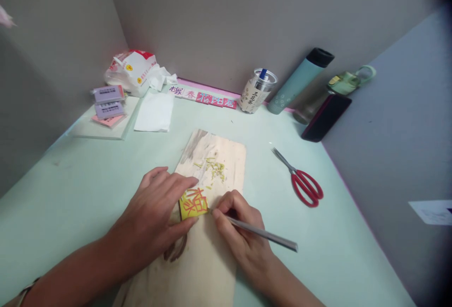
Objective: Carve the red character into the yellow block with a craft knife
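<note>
A yellow rubber carving block (pixel 192 206) with orange character lines lies on a wooden board (pixel 212 260). Thumb and fingers of my left hand (pixel 160 203) grip the block from its left side, pressing it against the wood. In a pen-like pinch, my right hand (pixel 242 227) holds a slim metal carving knife (pixel 271 237). The knife's tip meets the block's right edge, though the blade itself is too small to make out. Yellow shavings (pixel 217 170) are scattered on the board just beyond the block.
Red-handled scissors (pixel 306 187) lie to the right. Along the back stand a clear cup (pixel 252 97), a teal bottle (pixel 296 81), a green-lidded bottle (pixel 310 104) and a leaning phone (pixel 326 117). Wrapped blocks (pixel 110 109), a napkin (pixel 154 111) and a plastic bag (pixel 132 71) sit back left.
</note>
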Tool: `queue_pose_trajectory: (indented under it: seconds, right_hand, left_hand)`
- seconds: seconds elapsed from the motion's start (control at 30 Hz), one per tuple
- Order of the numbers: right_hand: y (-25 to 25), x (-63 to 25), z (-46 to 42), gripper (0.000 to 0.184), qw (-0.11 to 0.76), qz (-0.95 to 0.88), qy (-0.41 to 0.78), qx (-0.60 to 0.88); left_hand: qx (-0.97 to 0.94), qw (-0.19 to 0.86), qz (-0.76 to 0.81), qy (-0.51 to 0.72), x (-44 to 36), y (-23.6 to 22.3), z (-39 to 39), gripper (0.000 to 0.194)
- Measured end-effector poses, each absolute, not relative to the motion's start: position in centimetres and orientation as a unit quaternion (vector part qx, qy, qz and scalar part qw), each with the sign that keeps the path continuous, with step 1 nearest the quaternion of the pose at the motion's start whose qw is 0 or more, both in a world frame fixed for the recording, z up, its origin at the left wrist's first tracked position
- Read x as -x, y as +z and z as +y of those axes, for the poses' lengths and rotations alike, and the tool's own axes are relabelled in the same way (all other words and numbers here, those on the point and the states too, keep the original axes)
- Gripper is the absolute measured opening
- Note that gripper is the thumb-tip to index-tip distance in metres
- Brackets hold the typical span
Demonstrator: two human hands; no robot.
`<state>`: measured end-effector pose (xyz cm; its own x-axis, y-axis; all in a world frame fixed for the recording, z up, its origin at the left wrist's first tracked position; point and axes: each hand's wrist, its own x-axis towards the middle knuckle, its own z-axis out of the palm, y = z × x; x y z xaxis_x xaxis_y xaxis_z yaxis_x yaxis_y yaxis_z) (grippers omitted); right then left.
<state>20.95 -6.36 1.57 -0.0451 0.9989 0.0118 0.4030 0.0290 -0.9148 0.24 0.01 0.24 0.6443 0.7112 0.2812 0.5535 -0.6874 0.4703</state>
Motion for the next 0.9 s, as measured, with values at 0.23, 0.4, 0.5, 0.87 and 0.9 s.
queue_pose_trajectory:
  seconds: [0.23, 0.4, 0.5, 0.87, 0.9]
  right_hand:
    - [1.0, -20.4, -6.2, 0.020, 0.408, -0.600, 0.356, 0.589]
    - [0.3, -20.0, -6.8, 0.020, 0.395, -0.665, 0.272, 0.573]
    - [0.0, -19.9, -6.9, 0.022, 0.361, -0.787, 0.116, 0.487]
    - [0.5, -20.6, -6.3, 0.017, 0.391, -0.717, 0.259, 0.516]
    - [0.6, -20.6, -6.2, 0.017, 0.393, -0.682, 0.299, 0.539]
  left_hand:
    - [-0.874, 0.213, 0.366, 0.239, 0.1, -0.2, -0.2, 0.056]
    - [-0.868, 0.220, 0.367, 0.253, -0.2, -0.1, -0.5, 0.039]
    - [-0.858, 0.231, 0.379, 0.260, -0.4, 0.0, -0.6, 0.035]
    - [-0.866, 0.227, 0.366, 0.253, 0.2, -0.2, 0.0, 0.034]
    - [-0.866, 0.226, 0.364, 0.258, 0.1, -0.1, 0.0, 0.031]
